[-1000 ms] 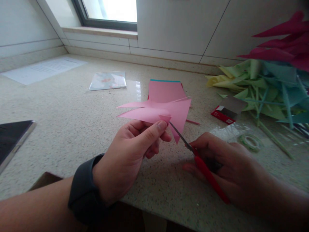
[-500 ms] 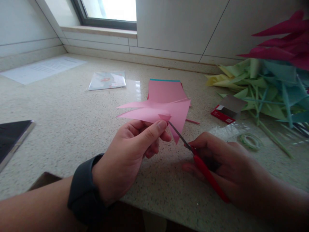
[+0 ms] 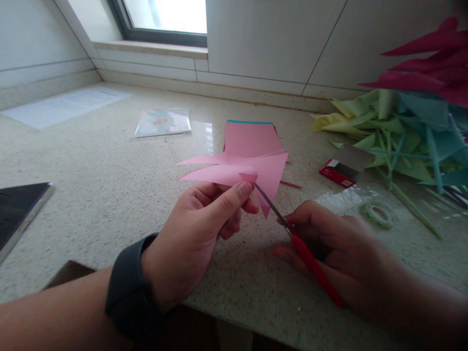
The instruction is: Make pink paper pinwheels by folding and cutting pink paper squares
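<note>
My left hand (image 3: 208,219), with a dark band on its wrist, pinches a folded pink paper shape (image 3: 234,171) between thumb and fingers. The paper has long pointed strips to the left and a broad part with a pointed corner to the right. My right hand (image 3: 329,243) grips red-handled scissors (image 3: 314,270). Their blades reach up and left, and the tip is at the paper right beside my left thumb. Whether the blades are parted cannot be made out. Behind the held piece lies a stack of pink sheets (image 3: 250,138) with a blue edge at the back.
On the right lie folded green and blue papers (image 3: 402,131), magenta papers (image 3: 435,63), a red box (image 3: 341,170) and a roll of green tape (image 3: 378,214). A clear-wrapped packet (image 3: 163,122), a printed sheet (image 3: 66,105) and a dark flat object (image 3: 20,209) are on the left.
Both hands stay nearly in place. The scissors and my right hand have shifted very slightly left, and the paper's lower corner has moved a little left.
</note>
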The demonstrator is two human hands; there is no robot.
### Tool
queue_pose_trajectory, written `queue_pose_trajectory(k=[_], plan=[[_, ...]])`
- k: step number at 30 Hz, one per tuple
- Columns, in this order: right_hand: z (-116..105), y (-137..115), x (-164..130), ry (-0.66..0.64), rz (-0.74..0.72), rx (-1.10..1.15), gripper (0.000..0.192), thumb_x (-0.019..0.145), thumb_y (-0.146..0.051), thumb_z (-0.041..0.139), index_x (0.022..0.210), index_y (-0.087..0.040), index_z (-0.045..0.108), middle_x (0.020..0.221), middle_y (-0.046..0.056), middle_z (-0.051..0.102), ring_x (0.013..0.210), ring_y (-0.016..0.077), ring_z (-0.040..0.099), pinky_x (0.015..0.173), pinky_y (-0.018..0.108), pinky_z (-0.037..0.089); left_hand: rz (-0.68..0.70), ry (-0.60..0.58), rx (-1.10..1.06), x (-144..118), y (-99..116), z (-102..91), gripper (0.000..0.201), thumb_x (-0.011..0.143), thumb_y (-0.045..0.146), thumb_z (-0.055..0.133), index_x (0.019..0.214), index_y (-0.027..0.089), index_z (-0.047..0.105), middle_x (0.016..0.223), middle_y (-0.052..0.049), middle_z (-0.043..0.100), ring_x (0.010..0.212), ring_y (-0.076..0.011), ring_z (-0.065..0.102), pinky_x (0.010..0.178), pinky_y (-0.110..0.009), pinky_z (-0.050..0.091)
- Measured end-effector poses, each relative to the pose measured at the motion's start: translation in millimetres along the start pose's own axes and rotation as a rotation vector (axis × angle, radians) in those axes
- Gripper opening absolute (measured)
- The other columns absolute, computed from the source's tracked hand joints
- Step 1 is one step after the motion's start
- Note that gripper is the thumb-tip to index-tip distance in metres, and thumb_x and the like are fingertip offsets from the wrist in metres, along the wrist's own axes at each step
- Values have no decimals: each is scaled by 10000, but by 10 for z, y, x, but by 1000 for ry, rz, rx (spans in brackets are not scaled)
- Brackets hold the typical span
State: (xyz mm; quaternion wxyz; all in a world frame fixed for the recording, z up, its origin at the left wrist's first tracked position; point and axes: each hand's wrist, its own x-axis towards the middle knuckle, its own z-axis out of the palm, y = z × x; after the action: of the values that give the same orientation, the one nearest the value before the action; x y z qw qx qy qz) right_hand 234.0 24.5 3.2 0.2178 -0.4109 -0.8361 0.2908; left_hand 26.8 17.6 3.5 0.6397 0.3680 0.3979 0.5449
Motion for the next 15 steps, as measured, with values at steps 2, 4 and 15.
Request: queue_pose_trajectory(k=[2, 4, 15], plan=[[2, -12, 6, -5, 8, 6, 223, 914, -378, 637, 822, -212, 521, 524, -62, 511, 412, 83, 416, 373, 206, 265, 4, 0, -6, 1, 3, 4, 190, 900, 320, 722, 775, 178, 740, 696, 45, 657, 516, -23, 425, 476, -100, 375], [3, -26, 9, -7, 25, 4, 215, 910, -370, 638, 825, -211, 522, 526, -59, 515, 413, 85, 418, 373, 206, 272, 3, 3, -3, 0, 7, 5, 188, 902, 320, 720, 779, 179, 740, 698, 44, 655, 519, -25, 423, 477, -101, 373], [21, -15, 14, -33, -21, 15, 114, 936, -282, 594, 885, -212, 519, 563, -61, 548, 429, 83, 444, 383, 189, 304, 13, -13, 5, -13, -7, 0, 202, 917, 334, 704, 787, 183, 738, 704, 46, 655, 527, -25, 417, 478, -101, 358]])
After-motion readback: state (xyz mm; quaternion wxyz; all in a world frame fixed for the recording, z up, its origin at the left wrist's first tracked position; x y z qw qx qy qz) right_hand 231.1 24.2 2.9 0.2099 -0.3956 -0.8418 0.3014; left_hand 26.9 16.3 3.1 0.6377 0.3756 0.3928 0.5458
